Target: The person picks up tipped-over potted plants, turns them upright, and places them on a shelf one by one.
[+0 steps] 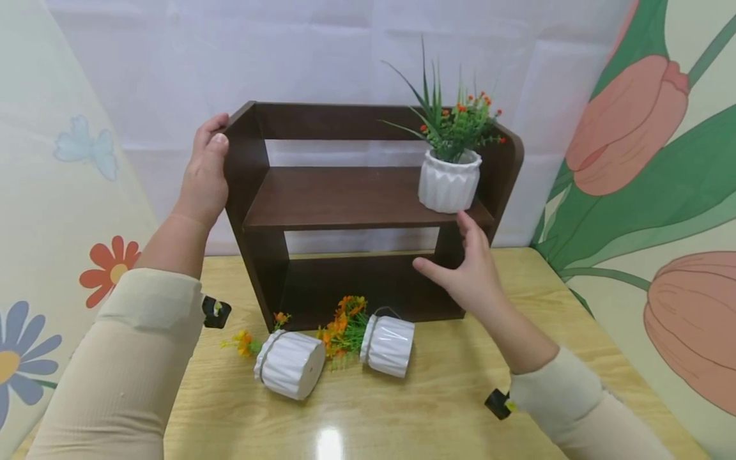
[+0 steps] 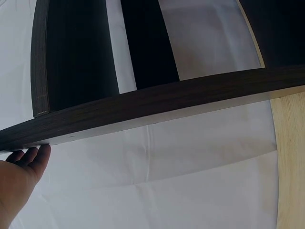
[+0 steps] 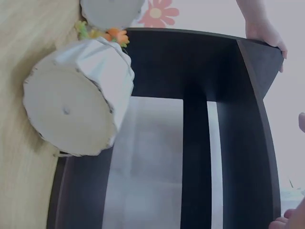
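A dark brown two-tier shelf [image 1: 345, 195] stands on the table. My left hand [image 1: 206, 169] rests at the top of its left side panel; in the left wrist view, fingertips touch the panel's outer face. On the right end of the upper board sits a white ribbed pot [image 1: 448, 185] with grass and small orange-red flowers, upright. Just below that pot is my right hand [image 1: 474, 275], thumb and fingers spread apart, holding nothing. Two more white pots, a left one [image 1: 290, 364] and a right one [image 1: 388, 345], lie tipped over before the shelf, their orange flowers toward it.
The light wooden table [image 1: 414, 415] runs beneath everything. A white cloth [image 1: 322, 51] hangs behind the shelf. Walls painted with flowers flank both sides, including a large tulip [image 1: 629, 124] at right. A black wrist device [image 1: 216, 312] shows by the left sleeve.
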A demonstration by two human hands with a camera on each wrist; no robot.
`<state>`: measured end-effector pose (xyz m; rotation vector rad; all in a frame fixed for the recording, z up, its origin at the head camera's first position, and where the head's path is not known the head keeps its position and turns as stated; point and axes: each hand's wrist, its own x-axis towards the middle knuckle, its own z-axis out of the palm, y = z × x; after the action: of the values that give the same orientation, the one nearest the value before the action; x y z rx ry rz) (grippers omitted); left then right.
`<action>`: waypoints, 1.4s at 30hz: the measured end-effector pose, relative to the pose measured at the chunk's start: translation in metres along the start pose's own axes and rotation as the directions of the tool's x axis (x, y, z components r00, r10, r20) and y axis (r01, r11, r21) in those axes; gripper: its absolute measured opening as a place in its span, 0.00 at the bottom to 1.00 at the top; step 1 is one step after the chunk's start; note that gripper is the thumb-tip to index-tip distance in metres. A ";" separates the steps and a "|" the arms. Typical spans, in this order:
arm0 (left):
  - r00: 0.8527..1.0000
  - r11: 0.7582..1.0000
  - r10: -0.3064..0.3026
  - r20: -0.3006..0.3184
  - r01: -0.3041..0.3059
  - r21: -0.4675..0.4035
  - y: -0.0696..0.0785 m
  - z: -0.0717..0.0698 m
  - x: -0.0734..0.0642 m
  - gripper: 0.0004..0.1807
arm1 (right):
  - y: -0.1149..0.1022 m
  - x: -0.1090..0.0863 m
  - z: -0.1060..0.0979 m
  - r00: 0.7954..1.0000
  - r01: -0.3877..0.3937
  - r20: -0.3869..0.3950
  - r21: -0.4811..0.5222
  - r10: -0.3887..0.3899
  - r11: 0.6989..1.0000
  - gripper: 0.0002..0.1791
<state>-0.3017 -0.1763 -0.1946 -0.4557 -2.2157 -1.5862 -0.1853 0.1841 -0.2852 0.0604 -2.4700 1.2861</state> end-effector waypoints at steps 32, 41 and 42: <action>1.000 1.000 -0.009 0.014 0.009 -0.011 0.001 0.001 -0.002 0.28 | 0.025 -0.035 0.042 0.946 0.009 0.323 -0.107 0.026 0.994 0.61; 1.000 1.000 -0.010 0.013 0.010 0.001 0.002 0.001 -0.002 0.28 | 0.037 -0.040 0.054 0.919 0.047 0.395 -0.121 0.005 0.992 0.59; 1.000 1.000 -0.011 0.013 0.011 -0.001 0.001 0.000 -0.002 0.28 | 0.038 -0.041 0.055 0.916 0.051 0.401 -0.126 0.004 0.991 0.59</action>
<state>-0.2994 -0.1755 -0.1944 -0.4567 -2.2306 -1.5944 -0.1707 0.1572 -0.3574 0.3529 -2.8830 1.1889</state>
